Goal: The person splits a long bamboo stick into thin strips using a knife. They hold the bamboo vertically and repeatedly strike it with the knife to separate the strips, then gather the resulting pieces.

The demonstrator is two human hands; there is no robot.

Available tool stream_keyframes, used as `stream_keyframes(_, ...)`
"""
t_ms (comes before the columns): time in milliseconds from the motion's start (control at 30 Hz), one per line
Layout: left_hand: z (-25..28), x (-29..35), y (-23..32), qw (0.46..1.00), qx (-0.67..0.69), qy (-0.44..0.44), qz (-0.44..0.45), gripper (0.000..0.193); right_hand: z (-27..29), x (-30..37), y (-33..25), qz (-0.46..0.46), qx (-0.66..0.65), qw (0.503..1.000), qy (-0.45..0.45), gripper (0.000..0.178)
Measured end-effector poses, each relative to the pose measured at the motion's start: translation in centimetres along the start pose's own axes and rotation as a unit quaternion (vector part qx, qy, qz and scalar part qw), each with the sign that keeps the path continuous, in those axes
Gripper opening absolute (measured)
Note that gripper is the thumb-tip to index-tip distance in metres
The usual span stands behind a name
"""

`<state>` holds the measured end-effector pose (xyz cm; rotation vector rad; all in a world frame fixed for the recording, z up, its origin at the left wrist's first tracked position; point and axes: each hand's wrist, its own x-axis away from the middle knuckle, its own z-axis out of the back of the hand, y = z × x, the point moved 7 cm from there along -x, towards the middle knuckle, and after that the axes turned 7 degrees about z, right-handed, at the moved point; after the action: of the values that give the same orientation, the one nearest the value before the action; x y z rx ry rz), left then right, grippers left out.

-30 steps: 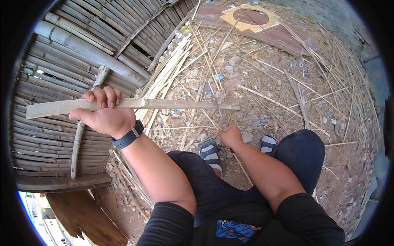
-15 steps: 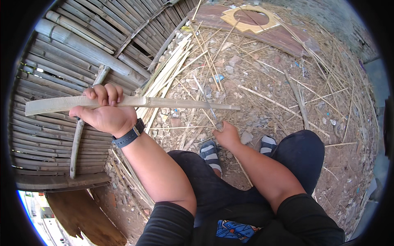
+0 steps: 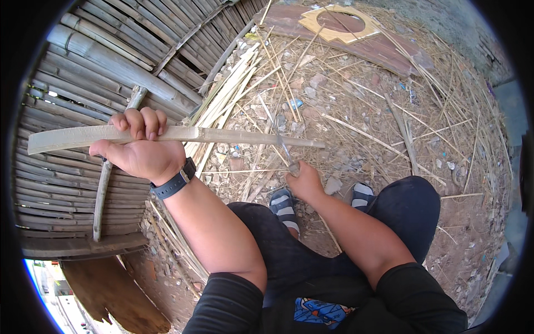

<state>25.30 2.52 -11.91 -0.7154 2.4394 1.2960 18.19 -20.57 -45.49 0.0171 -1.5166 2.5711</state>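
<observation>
My left hand [image 3: 146, 157], with a dark watch on its wrist, grips a long pale split bamboo strip [image 3: 233, 137] near its broad left end. The strip runs level across in front of me, tapering to the right, with a node near its middle. In my right hand [image 3: 305, 181] is the handle of a slim knife [image 3: 268, 113], most of the handle hidden by my fingers. Its narrow blade slants up and left, crossing the strip near its thin right end. Whether the edge bites into the bamboo, I cannot tell.
A pile of split bamboo strips [image 3: 236, 83] lies beyond the held strip. On the left rises a bamboo slat wall [image 3: 72, 119]. Farther back, a brown board [image 3: 283, 18] bears a yellow frame [image 3: 368, 35] with a round hole. Stones and straw litter the ground around my sandaled feet [image 3: 284, 209].
The bamboo strip and my left hand have shifted slightly left, the broad end a little more so. My right hand and the knife have moved slightly up and left.
</observation>
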Motion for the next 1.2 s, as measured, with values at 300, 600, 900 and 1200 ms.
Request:
stream_keyframes(300, 0.2, 0.4, 0.2, 1.0, 0.016, -0.009, 0.004, 0.067, 0.5, 0.2, 3.9, -0.109, 0.045, 0.993, -0.018, 0.045)
stream_keyframes(600, -0.5, 0.4, 0.1, 1.0, 0.0, -0.014, -0.001, 0.068, 0.6, -0.2, -5.0, 0.046, -0.049, 0.997, -0.048, 0.045)
stream_keyframes(900, 0.3, 0.0, 0.1, 1.0, 0.02, -0.012, 0.005, 0.067, 0.5, 0.2, 1.7, -0.053, 0.028, 0.998, 0.009, 0.047)
stream_keyframes(1200, 0.5, 0.4, 0.2, 1.0, 0.009, 0.006, 0.002, 0.067, -0.1, 0.1, 2.8, -0.034, 0.006, 0.999, -0.016, 0.049)
